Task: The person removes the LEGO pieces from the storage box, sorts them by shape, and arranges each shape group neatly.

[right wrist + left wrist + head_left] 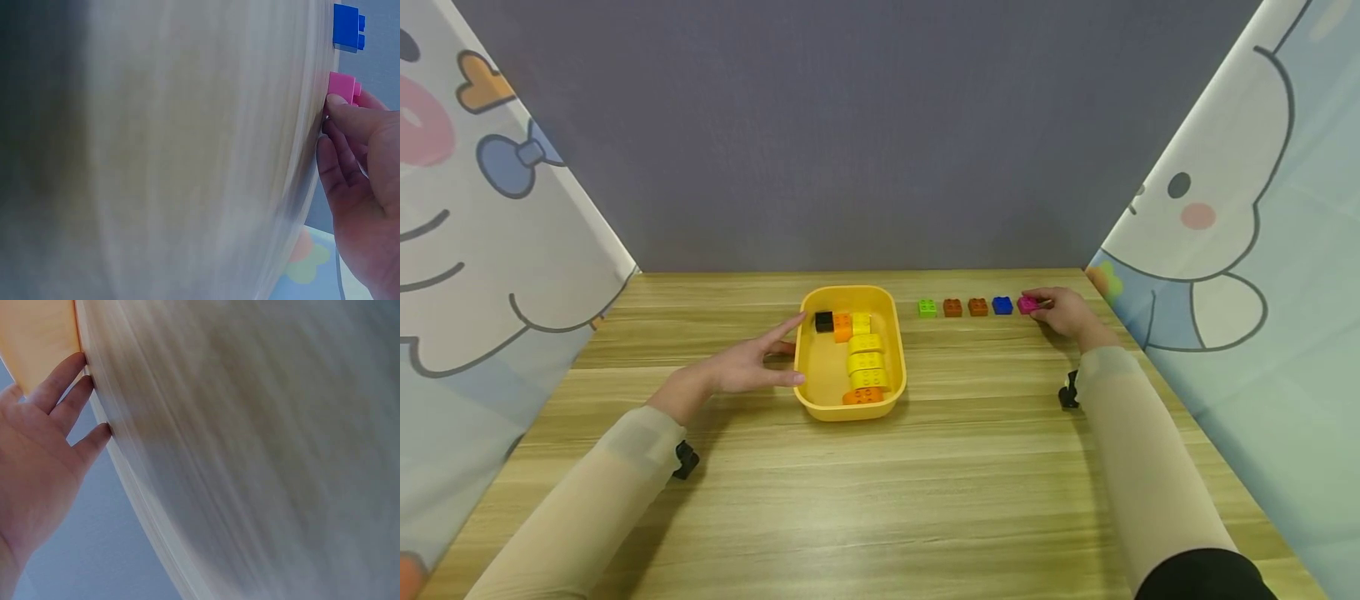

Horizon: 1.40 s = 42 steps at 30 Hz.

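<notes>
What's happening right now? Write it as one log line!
right hand: pinches pink brick at end of brick row | left hand: open, touching yellow tub | blue brick: beside pink, on table

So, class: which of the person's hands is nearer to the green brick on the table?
The right hand, though it pinches the pink brick four places along from the green brick. The left hand rests against the yellow tub, farther off.
</notes>
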Motion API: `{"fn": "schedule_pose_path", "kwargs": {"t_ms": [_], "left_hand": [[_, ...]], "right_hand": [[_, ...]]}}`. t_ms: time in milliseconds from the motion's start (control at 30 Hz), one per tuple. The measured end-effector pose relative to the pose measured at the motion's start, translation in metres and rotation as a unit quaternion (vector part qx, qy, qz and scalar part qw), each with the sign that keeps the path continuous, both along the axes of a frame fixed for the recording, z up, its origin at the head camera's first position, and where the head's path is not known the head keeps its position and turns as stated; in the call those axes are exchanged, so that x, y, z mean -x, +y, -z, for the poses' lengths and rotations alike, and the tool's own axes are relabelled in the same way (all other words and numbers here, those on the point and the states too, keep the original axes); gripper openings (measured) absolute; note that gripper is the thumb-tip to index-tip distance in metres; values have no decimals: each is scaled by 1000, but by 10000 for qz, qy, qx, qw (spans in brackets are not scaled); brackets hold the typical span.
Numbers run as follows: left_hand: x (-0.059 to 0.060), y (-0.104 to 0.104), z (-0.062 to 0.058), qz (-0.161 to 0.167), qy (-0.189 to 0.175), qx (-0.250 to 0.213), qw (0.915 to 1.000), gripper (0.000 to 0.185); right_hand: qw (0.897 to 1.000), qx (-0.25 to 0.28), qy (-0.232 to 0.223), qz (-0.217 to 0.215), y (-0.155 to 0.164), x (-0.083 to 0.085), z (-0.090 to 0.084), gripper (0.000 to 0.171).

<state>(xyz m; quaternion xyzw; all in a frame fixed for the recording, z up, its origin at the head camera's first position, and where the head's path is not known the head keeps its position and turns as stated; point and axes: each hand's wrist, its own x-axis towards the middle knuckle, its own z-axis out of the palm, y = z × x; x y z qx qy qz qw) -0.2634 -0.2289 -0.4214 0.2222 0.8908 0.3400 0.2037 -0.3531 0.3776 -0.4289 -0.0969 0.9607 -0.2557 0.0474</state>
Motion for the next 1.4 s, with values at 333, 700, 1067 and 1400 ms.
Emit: {"fn": "schedule_pose_path", "kwargs": {"t_ms": [333, 700, 1067, 1400], "left_hand": [[0, 0, 2, -36, -91, -24, 9999, 112], [1, -1, 2, -41, -124, -36, 9999, 113], [-1, 1, 0, -69, -167, -26, 9998, 113], [-1, -1, 0, -45, -106, 11, 9999, 113]], "right_hand": [[9999, 108, -102, -12, 0, -1, -1, 51], [9999, 68, -79, -11, 0, -1, 0, 51], [9987, 509, -77, 58, 11, -13, -2, 61], [9956, 932, 34, 50, -3, -44, -29, 61]]}}
